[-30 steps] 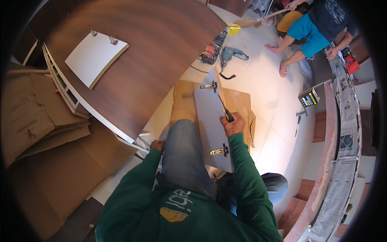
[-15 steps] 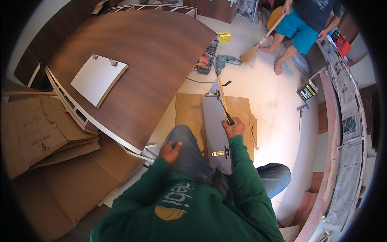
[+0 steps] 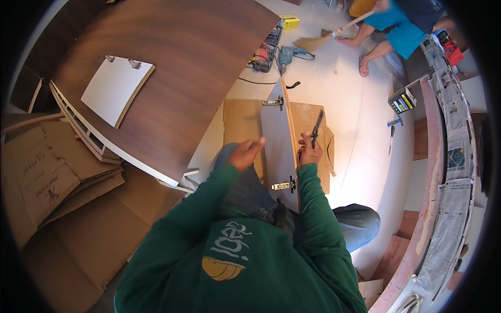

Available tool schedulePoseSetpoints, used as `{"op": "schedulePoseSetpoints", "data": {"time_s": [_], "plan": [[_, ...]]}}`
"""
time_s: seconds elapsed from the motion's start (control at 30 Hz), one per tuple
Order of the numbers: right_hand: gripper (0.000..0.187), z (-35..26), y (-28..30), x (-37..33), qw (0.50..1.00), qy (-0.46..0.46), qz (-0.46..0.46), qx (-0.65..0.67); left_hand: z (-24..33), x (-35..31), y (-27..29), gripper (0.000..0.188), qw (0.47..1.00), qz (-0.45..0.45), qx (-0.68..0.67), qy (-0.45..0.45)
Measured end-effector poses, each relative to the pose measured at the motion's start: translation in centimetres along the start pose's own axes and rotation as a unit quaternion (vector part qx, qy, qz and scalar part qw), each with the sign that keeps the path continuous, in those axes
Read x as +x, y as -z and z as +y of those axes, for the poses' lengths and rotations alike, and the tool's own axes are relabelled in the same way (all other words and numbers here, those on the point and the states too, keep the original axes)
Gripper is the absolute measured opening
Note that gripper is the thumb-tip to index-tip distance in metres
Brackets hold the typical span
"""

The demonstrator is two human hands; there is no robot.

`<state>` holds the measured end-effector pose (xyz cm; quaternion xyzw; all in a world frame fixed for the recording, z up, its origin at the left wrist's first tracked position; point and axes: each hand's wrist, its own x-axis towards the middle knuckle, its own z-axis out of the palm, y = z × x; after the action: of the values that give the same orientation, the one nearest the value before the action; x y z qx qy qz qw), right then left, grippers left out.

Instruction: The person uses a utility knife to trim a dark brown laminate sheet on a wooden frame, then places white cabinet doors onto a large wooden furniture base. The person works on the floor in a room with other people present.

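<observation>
Right hand (image 3: 310, 154) fingers clamped on dark screwdriver (image 3: 316, 128), beside grey cabinet door panel (image 3: 277, 146) edge. Left hand (image 3: 246, 153) hovers over panel, fingers apart, holding nothing.

We are in a room under fit-out, used as a carpentry work site. A large curved dark wood-veneer panel (image 3: 172, 68) fills the upper left, with a white cabinet door (image 3: 116, 89) carrying hinges lying on it. Flattened cardboard (image 3: 57, 177) covers the floor at left. A power drill (image 3: 288, 53) and an open tool case (image 3: 267, 48) lie on the pale floor. Newspaper sheets (image 3: 453, 156) cover a curved counter at right, and another person sweeps with a broom (image 3: 318, 40).
</observation>
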<state>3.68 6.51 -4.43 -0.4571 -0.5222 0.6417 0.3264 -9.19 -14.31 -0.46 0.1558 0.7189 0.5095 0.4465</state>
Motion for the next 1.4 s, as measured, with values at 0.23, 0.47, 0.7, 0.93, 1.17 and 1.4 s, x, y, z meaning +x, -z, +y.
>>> {"op": "schedulePoseSetpoints", "data": {"time_s": [0.23,0.47,0.7,0.93,1.17,1.4], "plan": [[0.049,0.2,1.5,0.3,0.994,-0.058,0.09,0.034,3.8,11.9,-2.7,0.071,0.91,0.243,0.201,-0.27],[0.047,1.8,0.8,0.0,0.992,-0.084,0.081,0.038,12.3,17.1,-3.1,0.097,0.916,0.252,0.268,-0.159],[0.035,7.7,5.6,2.1,0.974,-0.183,0.056,-0.122,11.5,20.1,-0.9,0.071,0.937,0.068,0.338,0.061],[0.061,17.5,13.2,-0.2,0.757,-0.295,-0.243,-0.53,11.0,22.3,0.3,0.062,0.966,0.022,0.24,0.095],[0.077,26.0,14.2,-1.0,0.699,-0.273,-0.333,-0.57,12.2,22.6,-0.7,0.059,0.969,0.009,0.225,0.104],[0.057,18.7,9.9,-2.8,0.577,-0.17,-0.523,-0.604,10.7,22.9,0.1,0.049,0.975,0.065,0.199,0.075]]}}
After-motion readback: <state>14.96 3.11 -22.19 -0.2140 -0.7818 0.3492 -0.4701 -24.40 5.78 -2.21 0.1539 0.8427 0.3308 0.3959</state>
